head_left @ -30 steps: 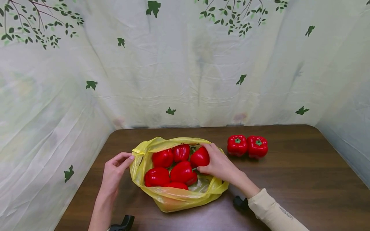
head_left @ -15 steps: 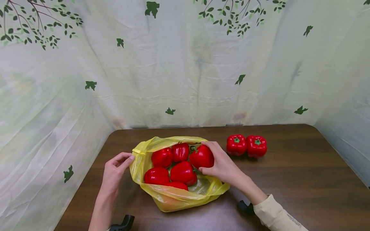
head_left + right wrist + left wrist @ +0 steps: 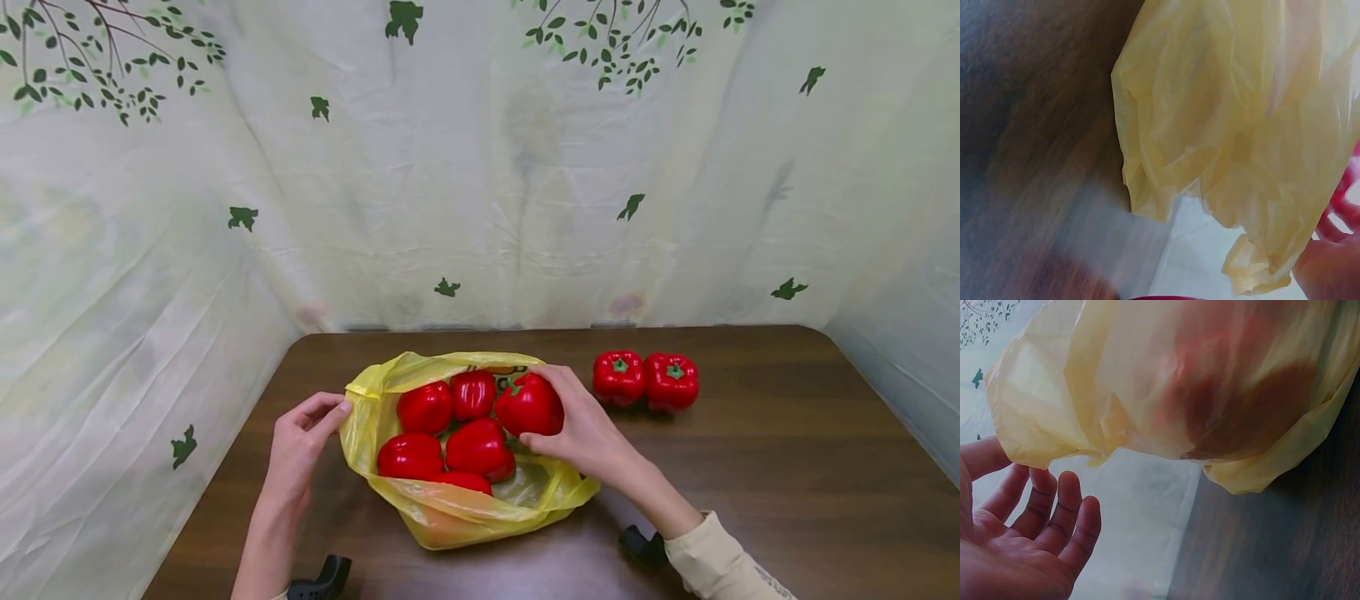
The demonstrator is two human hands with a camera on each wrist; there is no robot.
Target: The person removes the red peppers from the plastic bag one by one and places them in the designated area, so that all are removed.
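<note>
A yellow plastic bag [image 3: 480, 518] stands with its mouth wide, holding several red bell peppers [image 3: 480, 448]. My left hand [image 3: 298, 450] pinches the bag's left rim between thumb and index finger; in the left wrist view the other fingers [image 3: 1067, 509] are loosely bent below the bag. At the right side of the mouth, my right hand [image 3: 588, 442] grips a red bell pepper [image 3: 530, 406], its green stem toward the upper left. In the right wrist view the bag [image 3: 1210, 100] covers most of that hand [image 3: 1332, 269], and some red shows past its edge.
Two more red bell peppers [image 3: 645, 380] stand side by side on the brown wooden table [image 3: 787, 450], stems up, behind and right of the bag. A pale curtain [image 3: 480, 183] with printed leaves hangs behind the table and at both sides.
My right hand has raised the gripped bell pepper and shifted it slightly right, so more of it and its stem show. My left hand stays at the rim.
</note>
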